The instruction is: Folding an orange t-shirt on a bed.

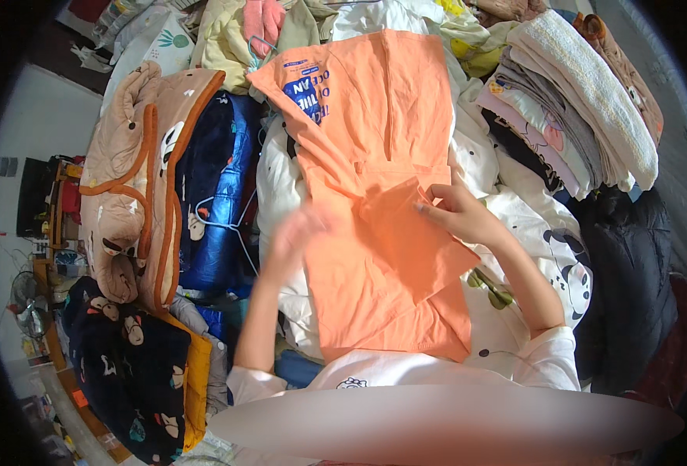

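An orange T-shirt (382, 101) lies spread lengthwise in front of me, its sides turned inward. Blue print shows upside down at its far left corner. With thumb and fingers, my right hand (462, 213) pinches the edge of a loose orange flap, which looks like a sleeve (417, 248), over the middle of the shirt. My left hand (301, 237) is over the shirt's left edge, smeared by motion, so its fingers cannot be made out. Beneath the shirt is a white cloth with panda prints (553, 256).
At left are a folded beige quilt (118, 163) with brown trim, a dark blue printed blanket (134, 365) and a wire hanger (223, 225). Stacked folded clothes with a white towel (592, 93) lie at far right, above a black puffer jacket (623, 287). More clothes lie beyond.
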Action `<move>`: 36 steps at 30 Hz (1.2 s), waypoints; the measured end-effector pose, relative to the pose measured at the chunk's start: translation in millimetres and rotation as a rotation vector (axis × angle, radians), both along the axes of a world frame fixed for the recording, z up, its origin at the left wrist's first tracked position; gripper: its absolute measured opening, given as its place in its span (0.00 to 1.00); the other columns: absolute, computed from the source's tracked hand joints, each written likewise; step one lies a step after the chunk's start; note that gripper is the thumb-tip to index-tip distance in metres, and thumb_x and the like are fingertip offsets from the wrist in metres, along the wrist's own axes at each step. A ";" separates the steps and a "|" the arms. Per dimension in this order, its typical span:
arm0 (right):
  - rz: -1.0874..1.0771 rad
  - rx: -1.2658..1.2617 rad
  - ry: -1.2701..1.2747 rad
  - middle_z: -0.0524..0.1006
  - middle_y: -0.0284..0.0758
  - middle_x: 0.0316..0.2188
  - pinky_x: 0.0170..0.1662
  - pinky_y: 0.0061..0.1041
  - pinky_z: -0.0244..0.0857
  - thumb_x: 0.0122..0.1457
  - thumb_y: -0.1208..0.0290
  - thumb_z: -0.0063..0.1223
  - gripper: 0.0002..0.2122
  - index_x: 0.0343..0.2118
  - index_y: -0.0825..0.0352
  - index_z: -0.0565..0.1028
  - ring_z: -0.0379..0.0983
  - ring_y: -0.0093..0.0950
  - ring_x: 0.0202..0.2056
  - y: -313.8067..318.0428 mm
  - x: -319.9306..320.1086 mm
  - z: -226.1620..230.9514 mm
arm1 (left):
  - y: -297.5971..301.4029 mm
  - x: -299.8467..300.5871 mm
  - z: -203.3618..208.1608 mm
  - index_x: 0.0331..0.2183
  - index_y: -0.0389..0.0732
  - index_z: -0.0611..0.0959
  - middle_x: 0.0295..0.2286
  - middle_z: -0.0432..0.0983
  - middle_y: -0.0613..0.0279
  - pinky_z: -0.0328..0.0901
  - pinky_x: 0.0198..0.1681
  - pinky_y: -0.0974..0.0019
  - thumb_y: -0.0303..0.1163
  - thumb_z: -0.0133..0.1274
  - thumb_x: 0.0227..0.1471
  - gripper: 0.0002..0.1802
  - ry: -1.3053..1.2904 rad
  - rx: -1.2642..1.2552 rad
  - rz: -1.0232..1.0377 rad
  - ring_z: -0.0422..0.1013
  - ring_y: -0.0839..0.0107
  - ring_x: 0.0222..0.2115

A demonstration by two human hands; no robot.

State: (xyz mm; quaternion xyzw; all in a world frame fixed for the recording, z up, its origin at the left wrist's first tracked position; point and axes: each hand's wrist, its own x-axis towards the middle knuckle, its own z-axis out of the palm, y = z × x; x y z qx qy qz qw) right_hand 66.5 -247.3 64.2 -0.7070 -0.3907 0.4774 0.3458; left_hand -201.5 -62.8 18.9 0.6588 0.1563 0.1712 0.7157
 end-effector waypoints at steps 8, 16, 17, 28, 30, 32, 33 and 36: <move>-0.019 0.177 -0.928 0.74 0.43 0.40 0.37 0.33 0.68 0.52 0.56 0.60 0.20 0.41 0.67 0.72 0.74 0.40 0.36 15.3 -9.8 -41.2 | 222.5 80.7 -27.4 0.49 0.38 0.75 0.40 0.74 0.56 0.67 0.33 0.68 0.29 0.51 0.55 0.18 0.184 0.779 0.775 0.71 0.70 0.32; 0.010 0.536 -0.727 0.73 0.44 0.36 0.46 0.37 0.57 0.54 0.56 0.55 0.21 0.42 0.70 0.70 0.68 0.41 0.41 100.8 -60.0 -53.6 | 291.2 114.9 -12.5 0.46 0.46 0.77 0.50 0.68 0.56 0.69 0.44 0.54 0.18 0.48 0.47 0.23 0.627 1.686 0.339 0.71 0.53 0.46; -0.005 0.529 -0.719 0.73 0.44 0.36 0.45 0.36 0.56 0.55 0.57 0.54 0.21 0.42 0.70 0.70 0.69 0.40 0.40 108.4 -59.7 -59.5 | 295.1 120.2 -8.3 0.46 0.46 0.77 0.50 0.68 0.56 0.69 0.44 0.54 0.18 0.48 0.47 0.23 0.621 1.686 0.333 0.71 0.53 0.46; -0.105 0.493 -0.688 0.73 0.42 0.30 0.41 0.36 0.60 0.57 0.61 0.52 0.15 0.38 0.70 0.71 0.71 0.39 0.37 127.6 -53.5 -61.9 | 332.8 135.8 -6.9 0.35 0.32 0.77 0.20 0.74 0.54 0.69 0.21 0.64 0.35 0.53 0.53 0.14 0.761 0.929 0.327 0.74 0.66 0.18; -0.104 0.394 -0.634 0.72 0.43 0.29 0.37 0.39 0.65 0.58 0.62 0.52 0.14 0.36 0.70 0.71 0.73 0.41 0.35 125.1 -51.7 -60.3 | 335.5 136.9 -10.0 0.32 0.32 0.76 0.17 0.72 0.57 0.67 0.16 0.66 0.38 0.53 0.54 0.16 0.733 0.890 0.352 0.72 0.70 0.14; -0.043 0.311 -0.596 0.73 0.43 0.29 0.36 0.41 0.66 0.58 0.61 0.51 0.14 0.36 0.70 0.70 0.73 0.42 0.34 126.4 -48.7 -56.0 | 339.4 131.6 -13.3 0.29 0.34 0.75 0.19 0.73 0.60 0.65 0.16 0.70 0.40 0.52 0.56 0.16 0.641 0.820 0.387 0.70 0.75 0.15; 0.016 0.232 -0.560 0.73 0.44 0.30 0.34 0.42 0.67 0.58 0.61 0.51 0.14 0.35 0.70 0.70 0.74 0.44 0.32 127.9 -47.2 -54.4 | 340.5 129.7 -14.9 0.29 0.34 0.75 0.19 0.73 0.60 0.65 0.16 0.70 0.40 0.52 0.56 0.16 0.644 0.820 0.388 0.70 0.75 0.15; -0.039 0.298 -0.540 0.75 0.41 0.25 0.31 0.37 0.67 0.56 0.60 0.55 0.15 0.35 0.70 0.74 0.74 0.40 0.28 131.2 -41.7 -64.1 | 336.2 134.9 -15.5 0.32 0.37 0.75 0.21 0.71 0.65 0.61 0.15 0.74 0.40 0.50 0.59 0.15 0.423 0.677 0.414 0.66 0.79 0.17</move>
